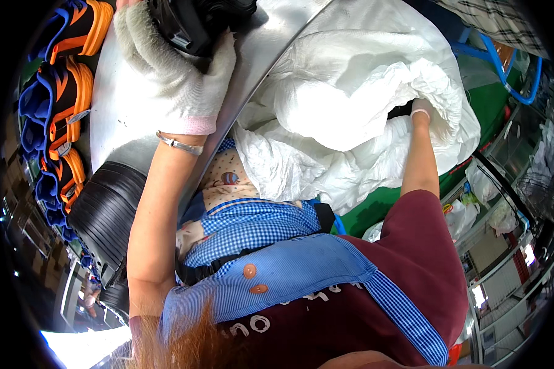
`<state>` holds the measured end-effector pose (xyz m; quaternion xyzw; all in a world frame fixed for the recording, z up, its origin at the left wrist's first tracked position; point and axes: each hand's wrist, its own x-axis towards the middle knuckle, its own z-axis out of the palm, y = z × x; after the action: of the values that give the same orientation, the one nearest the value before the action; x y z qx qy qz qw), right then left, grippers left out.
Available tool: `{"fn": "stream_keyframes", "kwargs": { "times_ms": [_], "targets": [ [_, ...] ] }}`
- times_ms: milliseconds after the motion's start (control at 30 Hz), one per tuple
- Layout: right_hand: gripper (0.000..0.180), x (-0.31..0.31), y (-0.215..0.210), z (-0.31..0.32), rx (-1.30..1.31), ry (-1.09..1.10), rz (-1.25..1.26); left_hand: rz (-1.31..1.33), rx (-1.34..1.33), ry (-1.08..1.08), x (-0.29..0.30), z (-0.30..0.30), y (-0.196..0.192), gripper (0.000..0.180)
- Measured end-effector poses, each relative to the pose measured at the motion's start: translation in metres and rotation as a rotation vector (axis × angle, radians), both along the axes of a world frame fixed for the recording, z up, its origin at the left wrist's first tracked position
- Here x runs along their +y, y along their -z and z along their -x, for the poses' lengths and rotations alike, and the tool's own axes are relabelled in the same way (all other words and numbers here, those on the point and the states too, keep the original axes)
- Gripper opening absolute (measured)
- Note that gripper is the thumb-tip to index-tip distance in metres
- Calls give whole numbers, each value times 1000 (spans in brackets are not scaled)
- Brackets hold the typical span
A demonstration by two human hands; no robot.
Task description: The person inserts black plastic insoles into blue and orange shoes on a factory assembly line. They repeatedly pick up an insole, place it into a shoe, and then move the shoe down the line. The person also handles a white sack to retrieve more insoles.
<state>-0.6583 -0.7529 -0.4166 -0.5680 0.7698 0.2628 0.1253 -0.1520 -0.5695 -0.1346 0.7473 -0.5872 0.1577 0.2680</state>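
At the top of the head view my left hand (172, 80), in a white knit glove, is closed around a black moulded object (188, 21). Its fingers lie along the left side and its thumb on the right; the view cuts off the object's top, and its kind does not show. A metal worktop (126, 123) lies beneath that hand. My right hand (420, 111) reaches into the mouth of a large white woven sack (332, 98). Only its pale cuff shows there, next to something dark inside; the fingers are hidden.
Several sports shoes (71, 92), black and blue with orange soles, line the left side. Beside my left forearm is a ridged stack of black pieces (108, 203). A blue metal frame (505, 67) stands at upper right, and plastic bags (465, 215) hang around wire racks at right.
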Motion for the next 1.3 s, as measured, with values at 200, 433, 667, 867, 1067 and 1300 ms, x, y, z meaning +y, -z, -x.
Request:
{"fn": "stream_keyframes", "kwargs": {
  "times_ms": [200,433,667,867,1067,1300],
  "targets": [
    [44,-15,4,-7,16,-90,-29,1,72,-3,1,-1,0,97],
    [44,-30,9,19,21,-106,95,-26,125,-22,0,0,0,102],
    [43,-57,0,24,17,-123,96,89,-121,-143,-5,-6,12,94],
    [43,-75,5,13,11,-164,97,-9,50,-168,2,6,9,98],
    [42,-84,7,18,11,-171,100,-5,318,-30,4,-2,3,102],
    [41,-92,1,31,13,-176,106,-83,79,-84,10,-6,3,104]
  ]
}}
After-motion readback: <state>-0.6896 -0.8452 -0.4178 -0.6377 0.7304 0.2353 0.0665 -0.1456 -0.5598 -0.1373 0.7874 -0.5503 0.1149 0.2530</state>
